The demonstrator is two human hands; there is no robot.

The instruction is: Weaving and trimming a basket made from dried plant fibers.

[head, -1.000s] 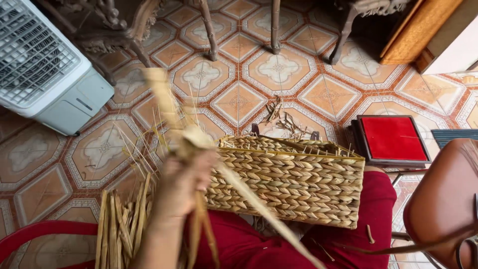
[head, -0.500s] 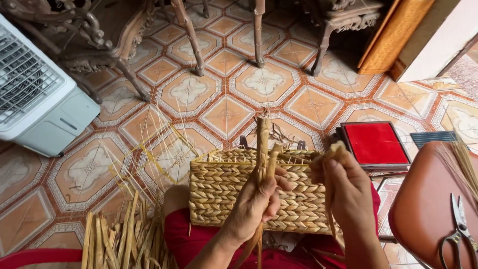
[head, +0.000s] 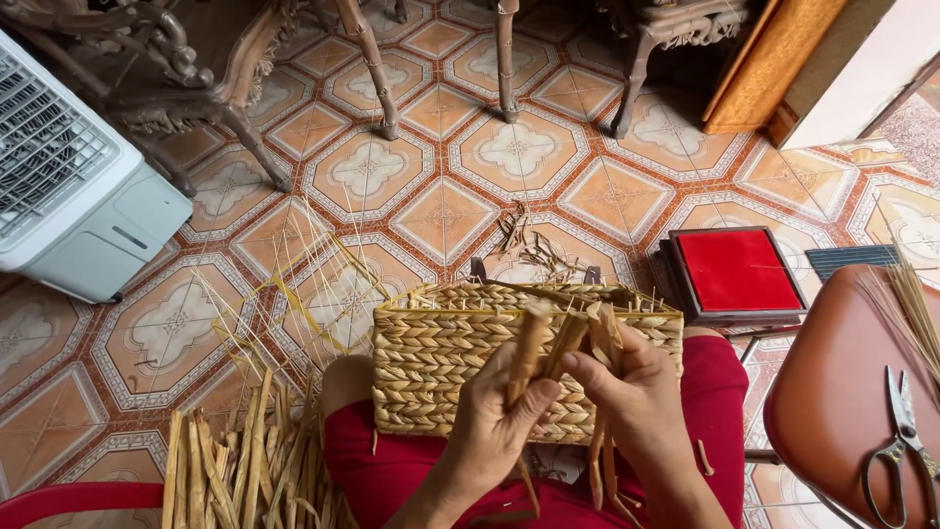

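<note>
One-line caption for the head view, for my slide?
Both hands, left hand and right hand, grip dried straw strands before a woven basket on the lap.

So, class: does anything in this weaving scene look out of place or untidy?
Only small mess: dry fibre scraps lie scattered on the tiled floor behind the woven basket, and thin loose strands splay out beside it.

Rough woven-straw basket (head: pixel 441 362), dry matt reed strands (head: pixel 534 343), glossy patterned ceramic floor tiles (head: pixel 509 157).
</note>
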